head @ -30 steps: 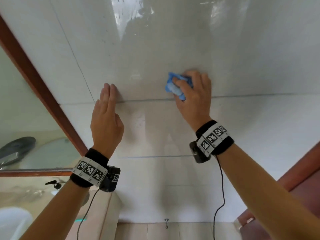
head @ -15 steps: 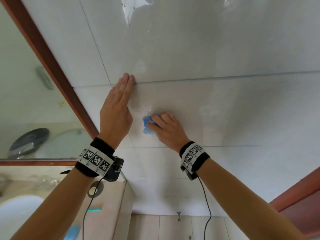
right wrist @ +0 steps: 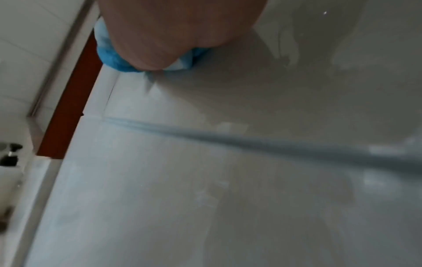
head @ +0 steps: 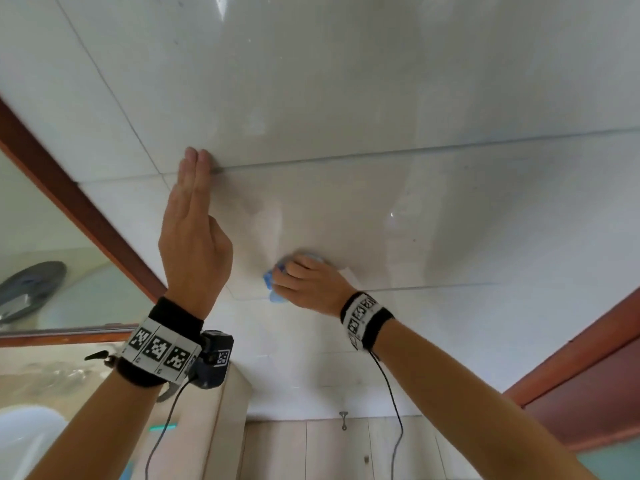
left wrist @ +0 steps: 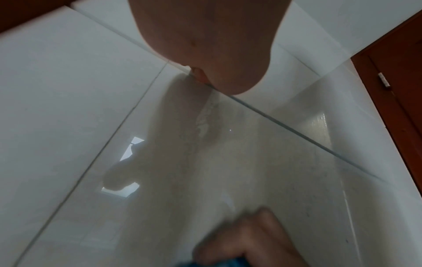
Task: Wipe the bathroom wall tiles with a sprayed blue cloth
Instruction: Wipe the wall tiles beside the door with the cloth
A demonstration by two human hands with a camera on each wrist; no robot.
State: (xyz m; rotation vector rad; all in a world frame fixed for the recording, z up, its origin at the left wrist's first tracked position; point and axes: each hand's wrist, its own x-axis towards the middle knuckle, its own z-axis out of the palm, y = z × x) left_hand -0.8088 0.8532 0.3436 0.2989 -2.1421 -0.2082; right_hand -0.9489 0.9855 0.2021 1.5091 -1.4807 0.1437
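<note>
Right hand (head: 313,284): fingers curled over the bunched blue cloth (head: 273,289), pressing it on the wall tiles (head: 381,98).
Left hand (head: 194,233): fingers straight, together, tips touching a grout line left of the cloth.

red-brown mirror frame (head: 86,209) left | red-brown door (head: 588,393) right | basin (head: 24,434)
</note>
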